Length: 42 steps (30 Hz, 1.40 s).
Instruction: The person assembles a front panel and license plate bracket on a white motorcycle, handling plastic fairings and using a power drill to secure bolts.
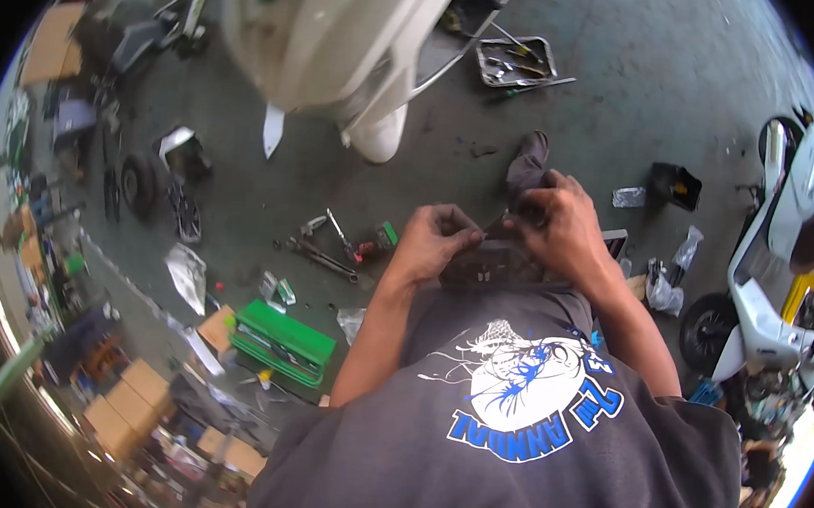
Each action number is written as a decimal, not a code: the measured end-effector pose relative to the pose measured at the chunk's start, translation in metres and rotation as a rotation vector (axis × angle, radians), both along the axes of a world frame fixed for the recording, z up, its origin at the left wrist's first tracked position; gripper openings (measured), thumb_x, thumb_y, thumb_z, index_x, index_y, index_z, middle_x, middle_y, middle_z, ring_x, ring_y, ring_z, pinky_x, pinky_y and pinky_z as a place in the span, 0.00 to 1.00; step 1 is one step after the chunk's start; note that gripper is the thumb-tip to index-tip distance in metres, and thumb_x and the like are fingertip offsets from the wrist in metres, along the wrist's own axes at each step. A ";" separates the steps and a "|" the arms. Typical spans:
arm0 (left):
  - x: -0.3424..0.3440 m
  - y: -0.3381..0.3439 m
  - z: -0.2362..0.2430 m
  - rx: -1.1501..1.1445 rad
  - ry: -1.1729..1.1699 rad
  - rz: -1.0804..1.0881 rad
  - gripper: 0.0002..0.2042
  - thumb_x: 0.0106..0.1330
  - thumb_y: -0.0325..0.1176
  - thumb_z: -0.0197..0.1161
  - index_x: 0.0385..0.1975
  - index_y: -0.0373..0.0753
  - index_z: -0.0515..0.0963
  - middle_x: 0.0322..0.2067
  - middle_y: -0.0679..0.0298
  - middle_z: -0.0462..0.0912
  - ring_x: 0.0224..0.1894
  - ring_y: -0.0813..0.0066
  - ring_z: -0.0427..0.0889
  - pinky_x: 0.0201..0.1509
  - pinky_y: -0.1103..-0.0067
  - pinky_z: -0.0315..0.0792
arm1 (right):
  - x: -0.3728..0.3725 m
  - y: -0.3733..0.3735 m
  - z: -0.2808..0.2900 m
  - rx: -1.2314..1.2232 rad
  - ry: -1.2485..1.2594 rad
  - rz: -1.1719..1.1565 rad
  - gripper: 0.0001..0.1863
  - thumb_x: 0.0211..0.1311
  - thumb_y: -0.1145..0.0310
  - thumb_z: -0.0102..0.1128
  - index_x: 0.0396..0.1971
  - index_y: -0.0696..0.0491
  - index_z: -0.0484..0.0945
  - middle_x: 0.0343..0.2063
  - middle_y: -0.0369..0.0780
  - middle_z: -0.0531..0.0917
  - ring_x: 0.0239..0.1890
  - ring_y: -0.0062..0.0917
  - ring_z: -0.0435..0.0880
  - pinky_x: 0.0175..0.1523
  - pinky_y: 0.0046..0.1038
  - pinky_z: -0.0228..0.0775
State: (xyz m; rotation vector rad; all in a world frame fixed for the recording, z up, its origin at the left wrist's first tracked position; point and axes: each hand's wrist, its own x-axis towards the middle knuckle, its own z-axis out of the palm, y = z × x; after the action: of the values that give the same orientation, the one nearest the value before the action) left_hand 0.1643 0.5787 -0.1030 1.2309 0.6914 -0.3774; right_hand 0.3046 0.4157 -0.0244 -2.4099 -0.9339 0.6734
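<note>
Frame centre: positions dark part [489,268] near shirt [452,352], seemingly for close fingerwork; curls left hand [436,242] and right hand [566,225] narrowly, cannot tell around what

I have both hands in front of the shirt [495,482]. Left hand [446,233]: ahead of its left part, fingers bent, thumb drawn in toward the fingertips. Right hand [556,217]: slightly farther ahead, fingers curled downward. Bare forearms [373,332] converge from either side of the shirt. I cannot resolve fingertip contact. One foot [531,148] shows farther ahead of the shirt.
</note>
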 end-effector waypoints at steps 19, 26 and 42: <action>-0.070 0.058 0.017 0.489 -0.112 0.090 0.17 0.48 0.40 0.78 0.31 0.35 0.83 0.31 0.54 0.87 0.36 0.61 0.87 0.43 0.70 0.77 | -0.069 0.099 0.019 -0.056 -0.077 0.123 0.22 0.45 0.61 0.75 0.37 0.62 0.85 0.34 0.55 0.85 0.39 0.44 0.86 0.48 0.36 0.77; -0.093 0.080 0.018 0.488 -0.020 0.225 0.15 0.50 0.36 0.79 0.26 0.33 0.81 0.23 0.61 0.86 0.26 0.77 0.82 0.31 0.78 0.74 | -0.077 0.143 0.030 -0.096 -0.011 0.194 0.18 0.45 0.61 0.75 0.32 0.59 0.86 0.31 0.53 0.85 0.36 0.45 0.86 0.45 0.38 0.77; -0.046 0.281 0.065 0.334 0.112 -0.005 0.15 0.54 0.40 0.77 0.21 0.34 0.83 0.17 0.72 0.77 0.22 0.85 0.69 0.26 0.80 0.63 | -0.043 0.272 0.010 0.385 0.062 -0.063 0.14 0.44 0.64 0.74 0.26 0.59 0.83 0.31 0.49 0.78 0.39 0.46 0.79 0.44 0.43 0.71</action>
State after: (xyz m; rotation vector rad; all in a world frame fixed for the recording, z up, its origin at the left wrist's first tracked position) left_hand 0.1185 0.8599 -0.0384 1.5355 0.8724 -0.3455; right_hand 0.2615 0.6873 -0.0142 -2.0575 -0.8684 0.4903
